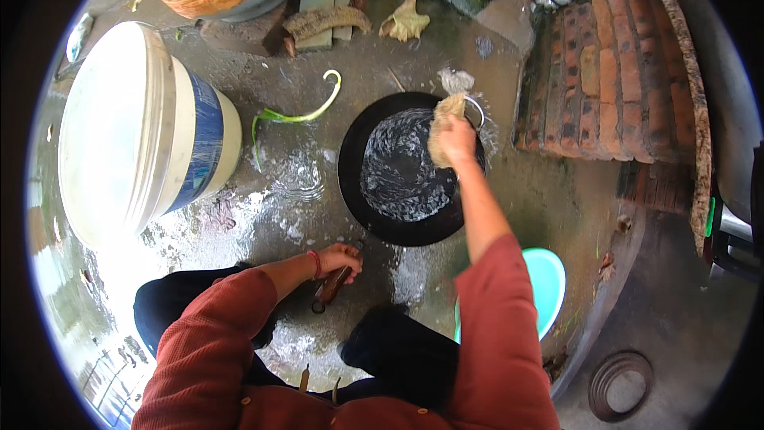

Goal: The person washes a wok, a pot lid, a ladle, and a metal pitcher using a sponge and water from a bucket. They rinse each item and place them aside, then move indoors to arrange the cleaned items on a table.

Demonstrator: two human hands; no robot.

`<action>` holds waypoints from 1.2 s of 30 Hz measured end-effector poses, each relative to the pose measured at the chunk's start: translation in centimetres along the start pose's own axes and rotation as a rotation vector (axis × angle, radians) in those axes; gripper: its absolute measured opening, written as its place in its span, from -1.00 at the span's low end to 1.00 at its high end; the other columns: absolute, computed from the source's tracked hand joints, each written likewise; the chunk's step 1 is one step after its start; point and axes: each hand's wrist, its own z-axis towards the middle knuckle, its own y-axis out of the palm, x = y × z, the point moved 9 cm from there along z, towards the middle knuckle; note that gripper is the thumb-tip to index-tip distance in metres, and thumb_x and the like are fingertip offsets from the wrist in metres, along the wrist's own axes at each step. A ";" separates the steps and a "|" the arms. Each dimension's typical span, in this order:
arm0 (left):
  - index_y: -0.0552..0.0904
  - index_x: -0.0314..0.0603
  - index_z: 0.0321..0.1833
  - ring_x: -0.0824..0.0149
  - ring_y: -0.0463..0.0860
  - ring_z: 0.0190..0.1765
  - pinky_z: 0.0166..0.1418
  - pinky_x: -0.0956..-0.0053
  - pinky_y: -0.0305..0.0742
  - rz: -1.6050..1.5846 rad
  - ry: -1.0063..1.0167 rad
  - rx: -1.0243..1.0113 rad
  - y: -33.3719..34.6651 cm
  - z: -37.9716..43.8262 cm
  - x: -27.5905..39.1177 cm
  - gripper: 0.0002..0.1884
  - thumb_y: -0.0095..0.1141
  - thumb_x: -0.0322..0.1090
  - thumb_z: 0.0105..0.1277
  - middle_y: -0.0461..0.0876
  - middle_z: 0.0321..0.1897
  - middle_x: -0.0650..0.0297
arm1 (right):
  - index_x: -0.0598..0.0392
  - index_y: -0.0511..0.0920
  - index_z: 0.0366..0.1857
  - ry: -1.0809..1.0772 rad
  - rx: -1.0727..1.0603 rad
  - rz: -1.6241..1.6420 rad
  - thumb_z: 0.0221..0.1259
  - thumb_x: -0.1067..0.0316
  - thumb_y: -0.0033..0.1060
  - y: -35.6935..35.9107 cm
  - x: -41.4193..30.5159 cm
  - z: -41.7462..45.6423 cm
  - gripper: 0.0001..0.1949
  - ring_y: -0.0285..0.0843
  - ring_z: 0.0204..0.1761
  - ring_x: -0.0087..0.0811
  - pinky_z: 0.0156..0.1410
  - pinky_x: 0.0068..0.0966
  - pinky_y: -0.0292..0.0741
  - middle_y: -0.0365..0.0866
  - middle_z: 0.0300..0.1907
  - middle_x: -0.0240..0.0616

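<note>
A black wok (pixel 353 191) with swirling water inside stands on the wet concrete ground. My right hand (pixel 456 138) grips a tan scrubber or cloth (pixel 449 108), of a kind I cannot settle, against the wok's upper right inner side; the hand is slightly blurred. A metal ring handle (pixel 477 108) shows just beyond it. At the wok's near left edge, my left hand (pixel 345 261) is closed around the wok's long handle, whose brown wooden grip (pixel 332 288) ends in a ring. My fingers lie near the handle's wok end.
A large white bucket (pixel 161 125) with a blue band is at left. Beyond the wok lie a green onion stalk (pixel 304 116), a dry leaf (pixel 406 19) and stone pieces (pixel 319 18). A brick structure (pixel 603 71) stands at right. A turquoise basin (pixel 546 286) is partly behind my right sleeve.
</note>
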 end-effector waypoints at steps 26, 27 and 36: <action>0.68 -0.07 -0.64 0.21 0.62 -0.46 -0.36 0.26 0.50 0.736 -0.167 0.536 14.2 -18.5 22.2 -0.92 0.17 -0.30 -0.11 0.66 -0.50 0.17 | 0.09 0.57 -0.09 0.386 0.129 0.008 0.01 0.39 0.10 -47.3 3.2 -34.5 -0.68 0.53 -0.16 0.02 -0.03 -0.23 0.46 0.56 -0.21 0.02; 0.69 -0.05 -0.64 0.22 0.63 -0.45 -0.35 0.27 0.50 0.777 -0.183 0.572 14.0 -20.6 22.4 -0.91 0.17 -0.29 -0.10 0.66 -0.50 0.19 | 0.10 0.58 -0.09 0.382 0.141 0.035 0.01 0.40 0.09 -49.1 3.0 -34.5 -0.69 0.53 -0.14 0.02 -0.02 -0.25 0.46 0.56 -0.19 0.02; 0.66 -0.06 -0.65 0.22 0.62 -0.55 -0.46 0.37 0.48 1.557 0.059 0.298 20.3 -36.1 26.1 -0.91 0.13 -0.28 -0.16 0.62 -0.64 0.18 | 0.21 0.51 0.02 0.499 0.145 0.664 -0.01 0.50 -0.02 -70.9 1.3 -37.3 -0.60 0.57 -0.10 -0.32 0.01 -0.46 0.46 0.60 -0.10 -0.15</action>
